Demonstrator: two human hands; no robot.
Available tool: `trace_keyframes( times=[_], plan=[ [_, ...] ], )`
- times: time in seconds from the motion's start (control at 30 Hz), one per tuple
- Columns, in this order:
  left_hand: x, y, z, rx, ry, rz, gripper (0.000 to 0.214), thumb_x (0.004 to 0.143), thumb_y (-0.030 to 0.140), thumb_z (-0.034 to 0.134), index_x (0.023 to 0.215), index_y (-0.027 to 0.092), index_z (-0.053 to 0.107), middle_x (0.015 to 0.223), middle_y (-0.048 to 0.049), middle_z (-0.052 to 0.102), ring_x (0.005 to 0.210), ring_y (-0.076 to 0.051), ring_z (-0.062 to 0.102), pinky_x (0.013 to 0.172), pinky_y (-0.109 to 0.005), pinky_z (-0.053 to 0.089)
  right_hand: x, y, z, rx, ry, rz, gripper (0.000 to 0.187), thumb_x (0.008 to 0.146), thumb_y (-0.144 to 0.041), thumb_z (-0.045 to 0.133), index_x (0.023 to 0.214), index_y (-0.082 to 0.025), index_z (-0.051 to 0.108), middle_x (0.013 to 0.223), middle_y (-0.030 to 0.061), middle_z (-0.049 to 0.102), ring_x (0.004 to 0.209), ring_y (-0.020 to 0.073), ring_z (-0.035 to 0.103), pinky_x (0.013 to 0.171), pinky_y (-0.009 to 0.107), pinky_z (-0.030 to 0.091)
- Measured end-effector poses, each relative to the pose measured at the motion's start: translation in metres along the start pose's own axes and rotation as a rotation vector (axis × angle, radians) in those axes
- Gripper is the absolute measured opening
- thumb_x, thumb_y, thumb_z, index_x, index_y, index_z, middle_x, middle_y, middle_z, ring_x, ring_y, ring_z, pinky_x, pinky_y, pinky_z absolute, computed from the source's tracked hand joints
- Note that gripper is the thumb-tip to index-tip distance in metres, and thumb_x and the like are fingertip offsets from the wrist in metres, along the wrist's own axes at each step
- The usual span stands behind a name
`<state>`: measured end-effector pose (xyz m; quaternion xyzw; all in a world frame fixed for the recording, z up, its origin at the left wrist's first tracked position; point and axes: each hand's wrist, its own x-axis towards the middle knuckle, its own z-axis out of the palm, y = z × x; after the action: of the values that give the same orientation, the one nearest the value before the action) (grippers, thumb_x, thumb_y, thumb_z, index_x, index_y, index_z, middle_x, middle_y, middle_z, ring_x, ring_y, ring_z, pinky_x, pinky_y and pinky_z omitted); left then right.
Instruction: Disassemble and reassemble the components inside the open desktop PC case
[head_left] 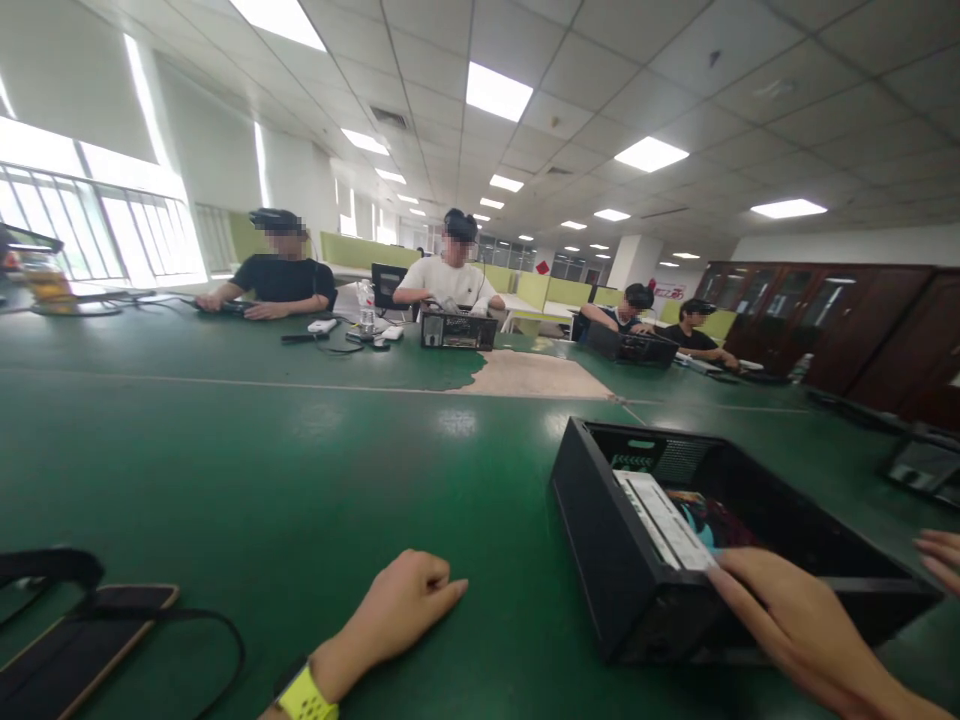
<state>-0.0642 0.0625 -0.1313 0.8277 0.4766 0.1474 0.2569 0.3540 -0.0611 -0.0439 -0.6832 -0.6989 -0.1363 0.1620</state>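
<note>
On the green table, my left hand [401, 608] rests with fingers curled and thumb laid forward; nothing shows in it. A yellow-green watch band [306, 697] circles that wrist. To the right lies a black computer case [611, 570], its top side open. Inside, along the near left wall, sits a silver box-shaped part with white labels [664, 520]. My right hand [784, 600] reaches over the case's near edge and pinches the near end of this part; some of its fingers are hidden. Beyond the part, a circuit board [705, 515] is partly visible.
Another person's hand [941, 560] enters at the right edge beside the case. A phone [82, 650] with a black strap and cable lies at left. Across the table, several people work; one has an open computer case [457, 330]. Bare patch [540, 375] mid-table.
</note>
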Motion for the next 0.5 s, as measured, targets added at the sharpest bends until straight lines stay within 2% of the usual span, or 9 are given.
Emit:
trace_keyframes(
  times=[0.07, 0.13, 0.2, 0.27, 0.3, 0.33, 0.4, 0.43, 0.5],
  plan=[
    [0.0, 0.004, -0.014, -0.115, 0.025, 0.033, 0.047, 0.084, 0.052, 0.043, 0.054, 0.019, 0.028, 0.054, 0.0056, 0.026, 0.052, -0.009, 0.027, 0.051, -0.024, 0.022, -0.003, -0.038, 0.011, -0.033, -0.035, -0.018, 0.048, 0.092, -0.051, 0.031, 0.083, -0.024, 0.069, 0.091, 0.0079, 0.071, 0.084, 0.0243, 0.065, 0.073, 0.036, 0.047],
    [0.005, 0.017, -0.039, -0.208, 0.088, 0.079, 0.048, 0.084, 0.052, 0.044, 0.054, 0.019, 0.025, 0.054, 0.0061, 0.024, 0.051, -0.008, 0.025, 0.05, -0.024, 0.023, -0.007, -0.078, 0.015, -0.049, -0.058, -0.033, 0.048, 0.091, -0.054, 0.031, 0.08, -0.024, 0.067, 0.085, 0.0084, 0.07, 0.077, 0.0242, 0.064, 0.066, 0.034, 0.045],
    [0.015, 0.044, -0.072, -0.232, 0.19, 0.15, 0.049, 0.084, 0.051, 0.044, 0.053, 0.019, 0.025, 0.053, 0.0064, 0.023, 0.051, -0.008, 0.025, 0.05, -0.023, 0.023, -0.008, -0.122, 0.012, -0.022, -0.173, -0.051, 0.048, 0.089, -0.057, 0.032, 0.079, -0.024, 0.066, 0.081, 0.0081, 0.069, 0.074, 0.0254, 0.064, 0.063, 0.035, 0.044],
    [0.031, 0.082, -0.103, -0.172, 0.268, 0.246, 0.049, 0.085, 0.051, 0.043, 0.051, 0.018, 0.029, 0.053, 0.0062, 0.025, 0.051, -0.007, 0.027, 0.051, -0.023, 0.023, -0.004, -0.166, 0.003, 0.021, -0.369, -0.061, 0.047, 0.085, -0.06, 0.036, 0.084, -0.024, 0.066, 0.082, 0.0088, 0.069, 0.076, 0.029, 0.064, 0.064, 0.036, 0.045],
    [0.041, 0.103, -0.115, -0.108, 0.267, 0.304, 0.049, 0.086, 0.05, 0.043, 0.051, 0.017, 0.033, 0.052, 0.0057, 0.027, 0.051, -0.008, 0.029, 0.052, -0.023, 0.024, 0.0, -0.184, -0.004, 0.055, -0.475, -0.091, 0.047, 0.084, -0.06, 0.039, 0.088, -0.023, 0.067, 0.086, 0.0096, 0.069, 0.08, 0.0307, 0.064, 0.064, 0.036, 0.045],
    [0.05, 0.123, -0.122, -0.019, 0.232, 0.366, 0.047, 0.086, 0.049, 0.042, 0.052, 0.017, 0.04, 0.052, 0.0048, 0.033, 0.052, -0.008, 0.033, 0.053, -0.024, 0.027, 0.008, -0.199, -0.011, 0.118, -0.572, -0.159, 0.047, 0.083, -0.06, 0.043, 0.093, -0.022, 0.067, 0.091, 0.0095, 0.07, 0.083, 0.0309, 0.064, 0.064, 0.035, 0.046],
    [0.068, 0.156, -0.12, 0.232, 0.043, 0.428, 0.036, 0.085, 0.04, 0.045, 0.062, 0.016, 0.058, 0.059, 0.0003, 0.05, 0.058, -0.012, 0.045, 0.06, -0.027, 0.033, 0.031, -0.209, -0.026, 0.282, -0.68, -0.335, 0.042, 0.086, -0.055, 0.043, 0.096, -0.022, 0.067, 0.094, 0.0059, 0.071, 0.085, 0.0255, 0.064, 0.065, 0.028, 0.045],
    [0.076, 0.167, -0.113, 0.353, -0.085, 0.42, 0.027, 0.082, 0.035, 0.05, 0.069, 0.016, 0.063, 0.065, -0.003, 0.058, 0.063, -0.015, 0.05, 0.063, -0.029, 0.036, 0.047, -0.205, -0.031, 0.315, -0.693, -0.395, 0.038, 0.088, -0.049, 0.042, 0.095, -0.023, 0.068, 0.093, 0.0038, 0.071, 0.083, 0.0217, 0.064, 0.066, 0.025, 0.044],
    [0.088, 0.176, -0.09, 0.515, -0.321, 0.354, 0.012, 0.071, 0.024, 0.06, 0.073, 0.015, 0.068, 0.071, -0.0076, 0.065, 0.067, -0.02, 0.057, 0.065, -0.032, 0.041, 0.084, -0.184, -0.031, 0.235, -0.702, -0.412, 0.032, 0.09, -0.035, 0.042, 0.091, -0.022, 0.07, 0.089, 0.0024, 0.071, 0.082, 0.0179, 0.064, 0.068, 0.023, 0.043]
  ],
)
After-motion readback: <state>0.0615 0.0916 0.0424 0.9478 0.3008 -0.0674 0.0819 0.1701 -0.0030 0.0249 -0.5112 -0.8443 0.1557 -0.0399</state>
